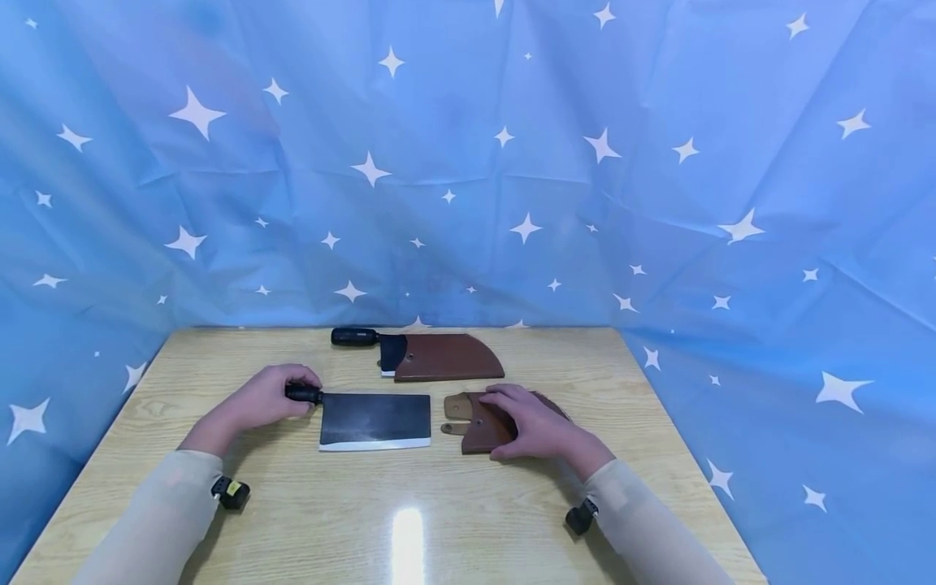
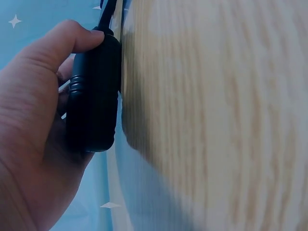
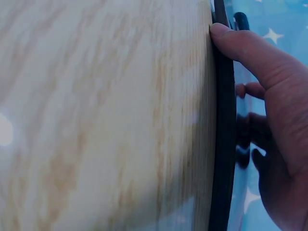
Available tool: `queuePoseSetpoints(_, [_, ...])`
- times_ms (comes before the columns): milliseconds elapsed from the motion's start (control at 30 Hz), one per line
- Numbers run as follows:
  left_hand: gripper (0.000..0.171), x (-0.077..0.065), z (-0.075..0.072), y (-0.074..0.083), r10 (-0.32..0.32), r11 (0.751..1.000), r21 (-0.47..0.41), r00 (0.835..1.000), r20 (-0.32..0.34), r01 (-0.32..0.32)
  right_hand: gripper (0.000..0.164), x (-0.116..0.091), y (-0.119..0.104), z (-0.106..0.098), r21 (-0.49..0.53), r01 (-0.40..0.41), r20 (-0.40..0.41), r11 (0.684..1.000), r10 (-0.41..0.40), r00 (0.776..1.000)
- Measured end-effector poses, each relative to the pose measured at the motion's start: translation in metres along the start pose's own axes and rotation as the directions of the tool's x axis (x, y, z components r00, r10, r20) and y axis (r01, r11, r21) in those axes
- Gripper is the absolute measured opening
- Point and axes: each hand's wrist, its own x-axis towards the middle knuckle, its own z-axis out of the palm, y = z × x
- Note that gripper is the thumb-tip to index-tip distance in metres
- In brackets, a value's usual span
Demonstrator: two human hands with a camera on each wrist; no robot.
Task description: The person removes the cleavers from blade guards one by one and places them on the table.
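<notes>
A cleaver [image 1: 375, 418] with a dark, broad blade and a bright lower edge lies flat, its edge toward the near side. My left hand [image 1: 281, 394] grips its black handle [image 2: 94, 96], thumb along the near side in the left wrist view. To the right of the blade is a brown leather knife sheath [image 1: 483, 426] with tan flaps at its left end. My right hand [image 1: 534, 422] spans it from above, fingers over the far side, thumb at the near edge. In the right wrist view the sheath [image 3: 224, 130] appears edge-on, with the thumb touching it.
Behind the cleaver lies a second knife with a black handle [image 1: 354, 337], its blade mostly inside a brown sheath [image 1: 449, 357]. Everything lies on a wooden table [image 1: 329, 520]. A blue cloth with white stars [image 1: 468, 162] hangs along the back and sides.
</notes>
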Motion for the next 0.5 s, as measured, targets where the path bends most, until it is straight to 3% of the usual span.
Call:
queuePoseSetpoints(233, [0.034,0.001,-0.001,0.006,-0.004,0.998,0.061,1.0,-0.009,0.005,0.099,-0.002,0.0,-0.005,0.025,-0.001,-0.013,1.0,0.001,1.0])
queuePoseSetpoints(500, [0.043,0.002,-0.002,0.013,-0.01,1.0,-0.001,0.997,-0.076,0.009,0.083,0.004,-0.004,-0.013,0.033,0.027,-0.07,0.999,-0.025,0.997])
